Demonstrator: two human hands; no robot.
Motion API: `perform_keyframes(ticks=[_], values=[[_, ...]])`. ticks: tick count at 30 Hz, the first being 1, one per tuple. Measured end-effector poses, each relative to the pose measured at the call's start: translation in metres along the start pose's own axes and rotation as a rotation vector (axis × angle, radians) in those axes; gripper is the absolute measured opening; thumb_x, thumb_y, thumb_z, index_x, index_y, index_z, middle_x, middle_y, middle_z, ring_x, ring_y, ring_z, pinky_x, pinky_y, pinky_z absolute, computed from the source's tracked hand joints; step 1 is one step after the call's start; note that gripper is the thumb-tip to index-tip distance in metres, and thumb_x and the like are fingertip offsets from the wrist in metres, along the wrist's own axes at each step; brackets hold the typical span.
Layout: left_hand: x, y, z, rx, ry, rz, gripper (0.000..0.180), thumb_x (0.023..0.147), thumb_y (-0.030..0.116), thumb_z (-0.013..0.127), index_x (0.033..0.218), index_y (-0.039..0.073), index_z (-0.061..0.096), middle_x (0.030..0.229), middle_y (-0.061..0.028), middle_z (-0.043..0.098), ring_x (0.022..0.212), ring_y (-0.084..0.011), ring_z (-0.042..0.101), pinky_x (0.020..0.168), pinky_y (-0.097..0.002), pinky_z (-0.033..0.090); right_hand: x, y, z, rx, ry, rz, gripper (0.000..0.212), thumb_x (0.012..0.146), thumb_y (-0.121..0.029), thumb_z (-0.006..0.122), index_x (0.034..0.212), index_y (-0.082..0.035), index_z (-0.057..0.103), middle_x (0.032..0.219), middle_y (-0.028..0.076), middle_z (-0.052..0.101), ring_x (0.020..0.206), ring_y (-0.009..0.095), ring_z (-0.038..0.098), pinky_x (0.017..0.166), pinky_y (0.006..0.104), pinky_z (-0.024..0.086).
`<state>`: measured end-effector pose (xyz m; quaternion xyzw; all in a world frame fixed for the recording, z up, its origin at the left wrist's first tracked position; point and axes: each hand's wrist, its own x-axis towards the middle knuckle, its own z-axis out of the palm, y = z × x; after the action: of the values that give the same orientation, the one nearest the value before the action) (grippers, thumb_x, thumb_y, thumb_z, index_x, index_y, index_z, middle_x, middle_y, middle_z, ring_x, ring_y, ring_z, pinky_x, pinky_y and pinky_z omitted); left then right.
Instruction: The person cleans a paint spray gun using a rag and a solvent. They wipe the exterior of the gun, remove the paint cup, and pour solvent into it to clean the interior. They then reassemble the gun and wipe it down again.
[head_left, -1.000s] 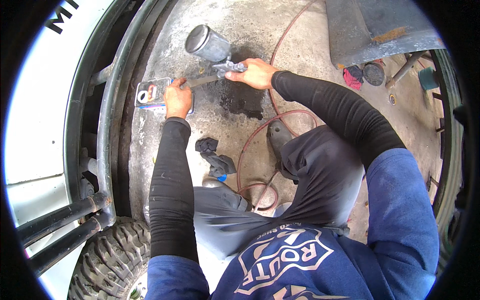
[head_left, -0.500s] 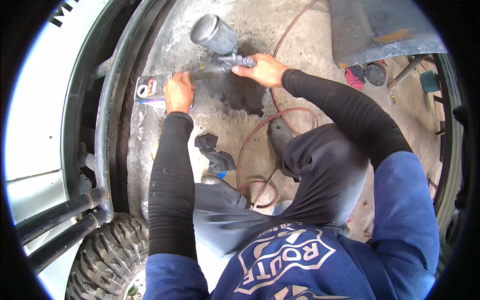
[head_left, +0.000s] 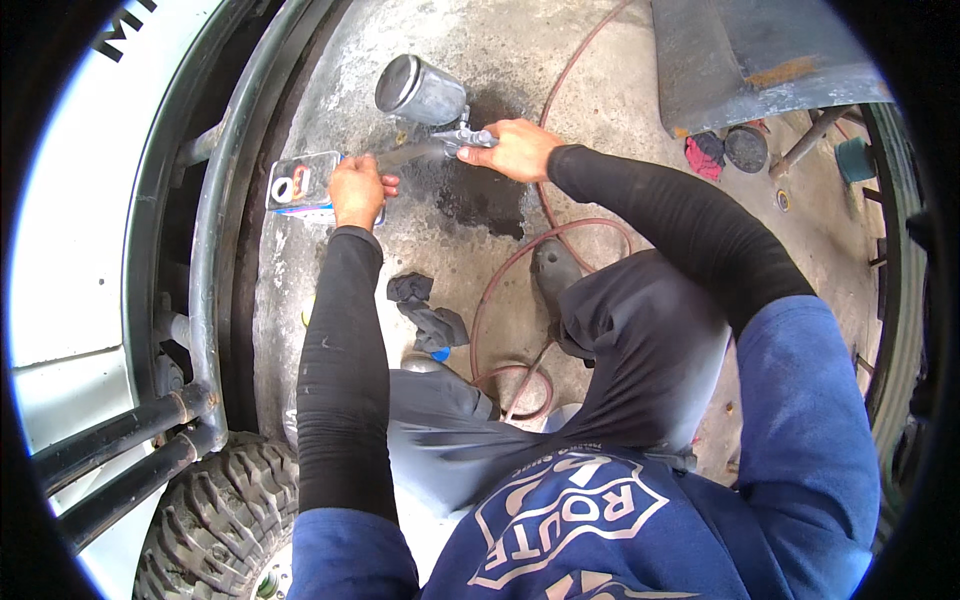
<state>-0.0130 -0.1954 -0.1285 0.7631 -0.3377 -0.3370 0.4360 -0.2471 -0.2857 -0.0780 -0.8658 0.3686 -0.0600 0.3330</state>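
My right hand (head_left: 515, 150) is wrapped round the grip of a metal spray gun (head_left: 462, 138), whose round grey cup (head_left: 430, 92) leans up and to the left. Closed fingers of my left hand (head_left: 358, 192) pinch the end of a thin grey-brown strip (head_left: 408, 154). The strip reaches across toward the front of the gun; its exact kind is not clear. Below and beside that hand is a rectangular metal can (head_left: 308, 180) with a white round opening and an orange part on top. My left hand hides part of the can.
A reddish hose (head_left: 490, 290) loops over the stained concrete floor (head_left: 350, 80). Dark rags (head_left: 428, 312) lie between my arm and leg. At left are a white vehicle (head_left: 70, 220), its tube bar (head_left: 205, 270) and a knobby tyre (head_left: 215, 520). A metal panel (head_left: 770, 60) stands upper right.
The spray gun and its cup have tilted and shifted slightly lower. My left hand has moved a little down and its fingers have turned, still with the strip.
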Motion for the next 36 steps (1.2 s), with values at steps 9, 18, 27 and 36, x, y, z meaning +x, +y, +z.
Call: perform_keyframes(ticks=[9,18,27,36], values=[[-0.007,0.002,0.002,0.005,-0.006,-0.019,0.032,0.094,0.021,0.048,0.092,-0.010,0.057,0.069,-0.0176,0.069,0.051,-0.0213,0.066,0.046,-0.0327,0.049,-0.003,-0.012,0.004,0.077,-0.088,-0.042,0.074,0.088,-0.063,0.052,0.110,0.006,0.064,0.100,0.028,0.066,0.102,0.040,0.062,0.091,0.0445,0.047],[-0.005,0.003,-0.001,0.050,-0.028,-0.009,0.029,0.093,0.021,0.049,0.093,-0.007,0.056,0.068,-0.0165,0.069,0.051,-0.0196,0.065,0.047,-0.0314,0.048,0.008,0.015,0.011,0.033,-0.052,0.058,0.075,0.086,-0.072,0.051,0.112,-0.003,0.067,0.104,0.021,0.066,0.103,0.034,0.062,0.089,0.0431,0.047],[-0.005,0.002,0.000,0.035,-0.033,-0.010,0.030,0.094,0.022,0.049,0.092,-0.007,0.055,0.068,-0.0169,0.069,0.050,-0.0197,0.065,0.045,-0.0310,0.046,0.004,0.007,0.007,-0.010,-0.070,0.024,0.083,0.085,-0.074,0.050,0.112,0.003,0.064,0.104,0.025,0.062,0.102,0.037,0.060,0.088,0.0448,0.046],[-0.004,0.002,-0.001,0.323,0.120,0.136,0.032,0.092,0.028,0.058,0.094,-0.003,0.065,0.073,-0.0159,0.070,0.072,-0.0313,0.069,0.068,-0.0398,0.051,0.013,0.015,0.004,0.206,-0.038,-0.011,0.080,0.089,-0.069,0.047,0.119,0.003,0.061,0.103,0.019,0.064,0.087,0.032,0.063,0.082,0.0417,0.050]])
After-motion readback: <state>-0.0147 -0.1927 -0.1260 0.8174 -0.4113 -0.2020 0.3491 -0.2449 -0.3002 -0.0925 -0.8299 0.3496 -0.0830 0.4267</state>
